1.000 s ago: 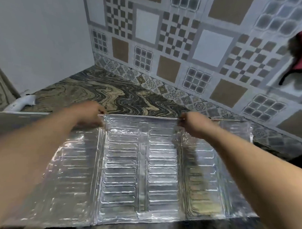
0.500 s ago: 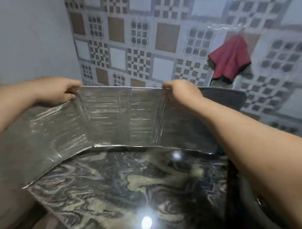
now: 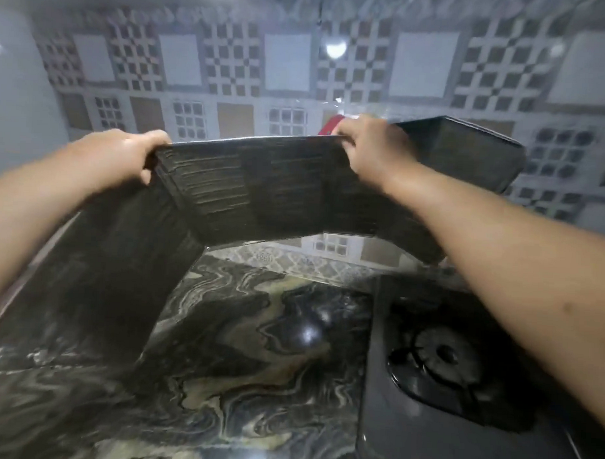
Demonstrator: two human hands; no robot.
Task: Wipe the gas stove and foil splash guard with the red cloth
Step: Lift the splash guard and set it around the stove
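Observation:
The foil splash guard (image 3: pixel 261 193) hangs upright in the air above the marbled counter, its folded panels looking dark in this light. My left hand (image 3: pixel 125 154) grips its top edge at the left fold. At the right fold my right hand (image 3: pixel 369 149) grips the same edge. The guard's lower edge is lifted off the counter, and the wall shows beneath it. A sliver of the red cloth (image 3: pixel 328 127) peeks over the guard just behind my right hand, on the wall. The black gas stove (image 3: pixel 440 364) with its burner lies at the lower right, under my right forearm.
A marbled black and cream counter (image 3: pixel 241 357) fills the lower middle. Patterned wall tiles (image 3: pixel 231 65) run behind it, with a plain grey wall (image 3: pixel 17 99) on the left. The view is blurred by motion.
The splash guard went from lying flat on the counter to standing, and is now lifted clear of it. The view has swung right, bringing the stove into sight and hiding most of the cloth.

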